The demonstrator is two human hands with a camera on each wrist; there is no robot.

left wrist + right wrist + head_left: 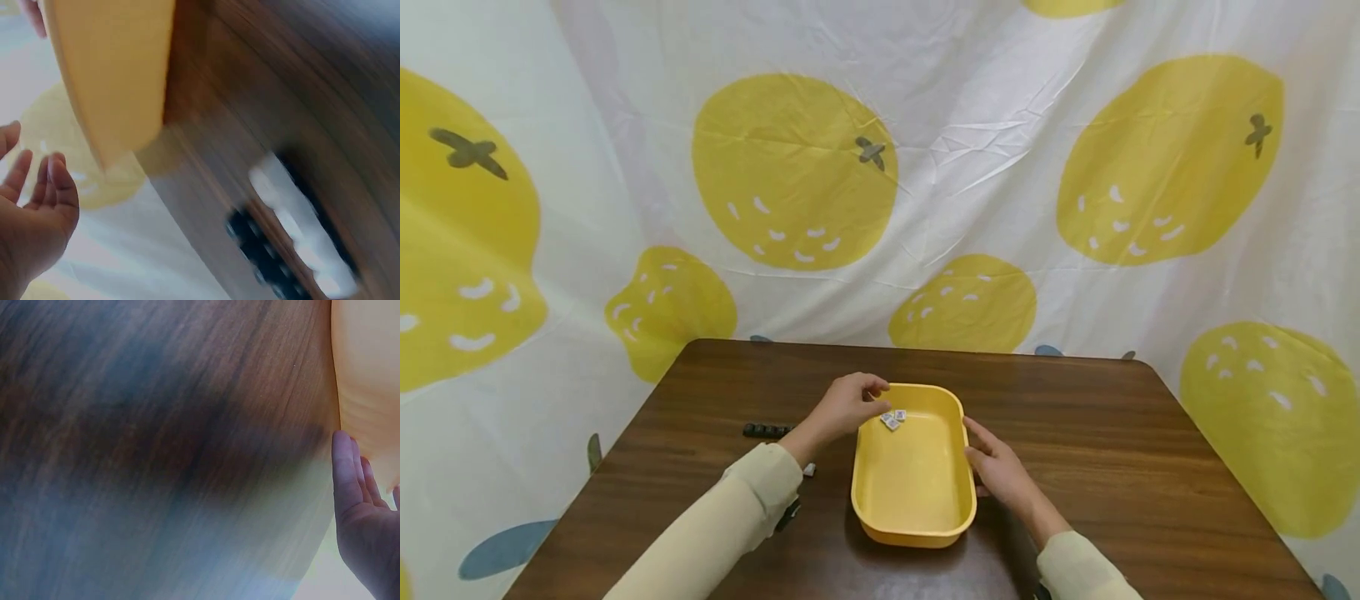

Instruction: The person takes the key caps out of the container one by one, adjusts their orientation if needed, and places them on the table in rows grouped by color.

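Observation:
A yellow rectangular tray [913, 483] with rounded corners stands on the dark wooden table. A few small white tiles [891, 422] with dark markings lie inside it, near its far left corner. My left hand [850, 402] hovers over that corner, close to the tiles. In the left wrist view the fingers [61, 178] are loosely bent with nothing between them. On the other side, my right hand [1002, 475] rests along the tray's right wall. Its fingers [345, 465] reach straight up against the outside of the tray in the right wrist view.
Left of the tray lies a black row of small blocks [766, 430], partly behind my left forearm. Nearby is a white row of blocks [303, 231] with a dark side, mostly hidden in the head view. A lemon-printed curtain [970, 167] hangs behind the table.

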